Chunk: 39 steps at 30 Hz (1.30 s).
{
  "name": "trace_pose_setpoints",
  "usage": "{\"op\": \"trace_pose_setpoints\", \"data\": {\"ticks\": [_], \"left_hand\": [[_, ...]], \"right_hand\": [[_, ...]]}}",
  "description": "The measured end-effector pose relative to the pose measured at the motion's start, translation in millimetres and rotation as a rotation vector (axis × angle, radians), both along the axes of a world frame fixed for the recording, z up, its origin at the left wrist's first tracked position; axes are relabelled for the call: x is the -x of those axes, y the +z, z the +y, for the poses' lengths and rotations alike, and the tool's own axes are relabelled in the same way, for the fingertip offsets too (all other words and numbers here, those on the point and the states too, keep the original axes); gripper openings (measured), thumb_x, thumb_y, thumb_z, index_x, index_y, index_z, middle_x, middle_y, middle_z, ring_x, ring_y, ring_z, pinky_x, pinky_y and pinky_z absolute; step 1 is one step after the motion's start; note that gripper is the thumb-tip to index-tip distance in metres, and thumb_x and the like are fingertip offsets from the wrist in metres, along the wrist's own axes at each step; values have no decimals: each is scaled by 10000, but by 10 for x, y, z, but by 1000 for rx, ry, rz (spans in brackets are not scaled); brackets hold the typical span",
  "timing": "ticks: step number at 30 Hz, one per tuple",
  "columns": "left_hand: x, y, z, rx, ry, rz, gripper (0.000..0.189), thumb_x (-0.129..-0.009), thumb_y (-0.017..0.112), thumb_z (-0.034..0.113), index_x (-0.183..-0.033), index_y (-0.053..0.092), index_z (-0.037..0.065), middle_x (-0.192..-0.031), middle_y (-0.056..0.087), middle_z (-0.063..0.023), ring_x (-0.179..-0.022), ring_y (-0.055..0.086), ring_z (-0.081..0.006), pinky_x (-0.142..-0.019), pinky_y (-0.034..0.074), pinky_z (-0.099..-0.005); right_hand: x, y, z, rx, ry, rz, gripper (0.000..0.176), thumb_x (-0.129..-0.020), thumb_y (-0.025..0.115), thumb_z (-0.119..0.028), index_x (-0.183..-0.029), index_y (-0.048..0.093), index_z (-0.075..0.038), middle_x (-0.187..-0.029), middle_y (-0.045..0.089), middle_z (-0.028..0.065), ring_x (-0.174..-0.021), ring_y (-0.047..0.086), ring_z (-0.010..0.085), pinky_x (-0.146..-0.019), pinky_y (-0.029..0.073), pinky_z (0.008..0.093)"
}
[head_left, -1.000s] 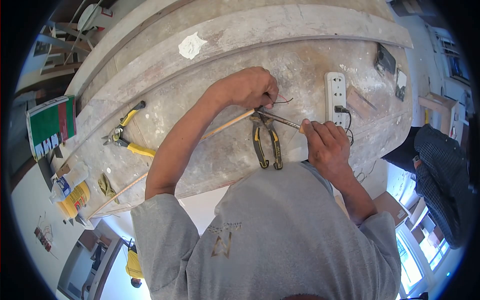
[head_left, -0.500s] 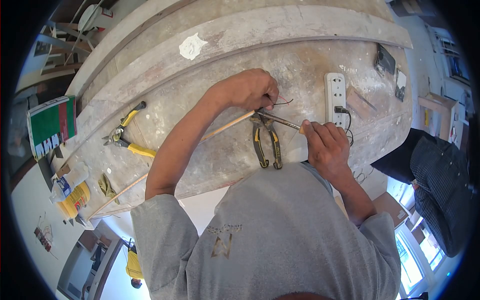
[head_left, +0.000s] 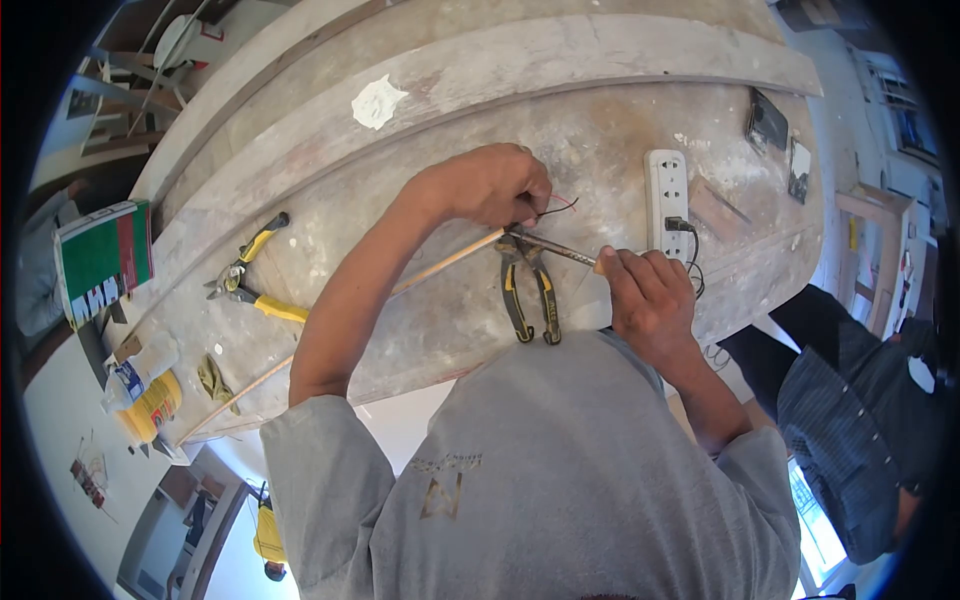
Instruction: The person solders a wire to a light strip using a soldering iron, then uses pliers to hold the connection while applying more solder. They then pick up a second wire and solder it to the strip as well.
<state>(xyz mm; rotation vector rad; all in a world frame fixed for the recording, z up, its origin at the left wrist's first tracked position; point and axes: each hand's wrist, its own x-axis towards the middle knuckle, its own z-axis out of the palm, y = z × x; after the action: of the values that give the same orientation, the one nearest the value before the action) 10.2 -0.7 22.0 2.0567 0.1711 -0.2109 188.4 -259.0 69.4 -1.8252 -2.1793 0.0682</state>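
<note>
My left hand (head_left: 492, 187) is closed in a pinch on thin wires (head_left: 563, 207), whose red and black ends stick out to the right. My right hand (head_left: 652, 307) grips the handle of a soldering iron (head_left: 560, 248); its metal shaft points left, with the tip close beneath my left fingers. There, the end of a long narrow strip (head_left: 440, 265) meets the jaws of black-and-yellow pliers (head_left: 530, 293) lying on the table. Whether the jaws clamp the strip is hidden. The exact contact at the iron's tip is too small to make out.
A white power strip (head_left: 666, 200) with a black plug (head_left: 679, 225) lies right of my hands. Yellow-handled cutters (head_left: 236, 278) lie left, near a plastic bottle (head_left: 140, 373) and yellow container (head_left: 155, 405). A long raised board (head_left: 500, 70) crosses the table's far side. Another person (head_left: 850, 430) stands at right.
Both hands keep nearly the same pose, with the iron still at the strip's end. The person at the right has shifted lower in the view.
</note>
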Motion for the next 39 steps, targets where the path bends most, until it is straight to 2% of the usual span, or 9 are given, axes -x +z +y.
{"op": "trace_pose_setpoints", "data": {"ticks": [1, 5, 7, 11, 26, 28, 39], "left_hand": [[7, -24, 2, 4, 4, -53, 118, -802, 778, 47, -912, 807, 14, -907, 782, -150, -860, 741, -342, -759, 556, -461], [3, -41, 0, -13, -2, -79, 119, -799, 777, 33, -913, 803, 10, -903, 781, -151, -855, 737, -344, -758, 556, -460], [-8, -9, -1, -4, -28, 31, 104, -815, 819, 31, -911, 779, 26, -939, 751, -120, -987, 696, -347, -869, 541, -452], [-14, -35, -5, -1, -28, 49, 117, -809, 834, 43, -910, 776, 29, -938, 750, -116, -991, 692, -350, -884, 535, -455], [6, -86, -12, -4, -29, -3, 136, -801, 847, 36, -914, 773, 28, -938, 750, -106, -972, 697, -341, -871, 539, -457], [16, -118, -9, -14, -16, -100, 139, -791, 780, 15, -928, 797, 3, -924, 777, -167, -886, 745, -348, -776, 562, -452], [29, -131, -6, -3, -16, -114, 125, -795, 779, 11, -919, 795, 5, -916, 774, -154, -879, 743, -337, -771, 562, -447]], "right_hand": [[0, 3, -1, -2, 1, 7, 454, -820, 697, -14, -1269, 749, 29, -1095, 745, 103, -871, 654, 236, -705, 482, 384], [-2, 15, -2, 9, -1, 5, 452, -821, 697, -15, -1268, 749, 30, -1093, 744, 107, -878, 654, 235, -710, 483, 386], [-1, 21, -4, 20, -2, 4, 449, -822, 699, -17, -1266, 750, 29, -1097, 743, 108, -883, 653, 234, -715, 483, 384], [6, 27, 1, 14, -5, 2, 448, -822, 702, -20, -1265, 752, 27, -1100, 743, 109, -887, 652, 234, -720, 483, 382], [4, 28, 4, 5, -1, 10, 439, -826, 700, -22, -1258, 758, 28, -1102, 748, 116, -872, 649, 235, -719, 479, 381], [-11, 12, -4, -10, -3, 15, 431, -830, 706, -21, -1256, 756, 25, -1102, 749, 110, -870, 651, 235, -721, 482, 383], [-18, 48, -8, -2, 5, 29, 386, -836, 724, -7, -1219, 764, 24, -1085, 751, 98, -843, 656, 228, -699, 493, 383]]}}
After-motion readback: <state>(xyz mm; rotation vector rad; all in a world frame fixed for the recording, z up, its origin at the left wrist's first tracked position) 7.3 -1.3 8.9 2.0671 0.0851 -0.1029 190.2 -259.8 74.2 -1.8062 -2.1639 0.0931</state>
